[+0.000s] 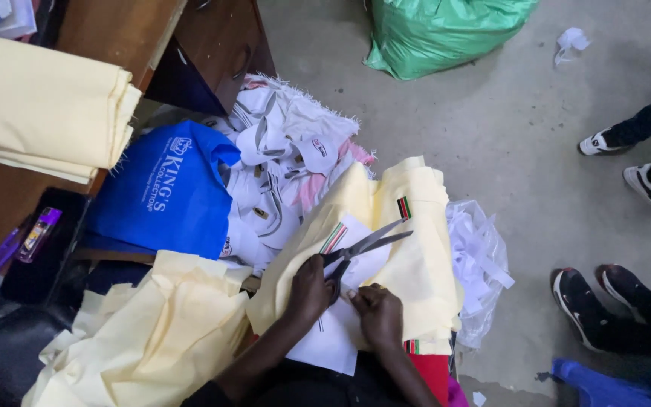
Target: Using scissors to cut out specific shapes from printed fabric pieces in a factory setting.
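Cutting stage. A pile of pale yellow cloth (408, 256) lies under and just beyond both hands; a white paper pattern (340, 332) rests on it, running beneath them. The scissors (363, 245), blades parted and pointing away, are gripped at the handles by the left hand (309, 292). The right hand (377, 315), fingers curled, presses the paper flat just beside it. Judged next: closing the blades along the pattern edge while the paper stays pinned.

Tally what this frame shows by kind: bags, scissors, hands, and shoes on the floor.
Bags: 2, blue bag and green bag
Scissors: 1
Hands: 2, left hand and right hand
Shoes: 4
Total: 9
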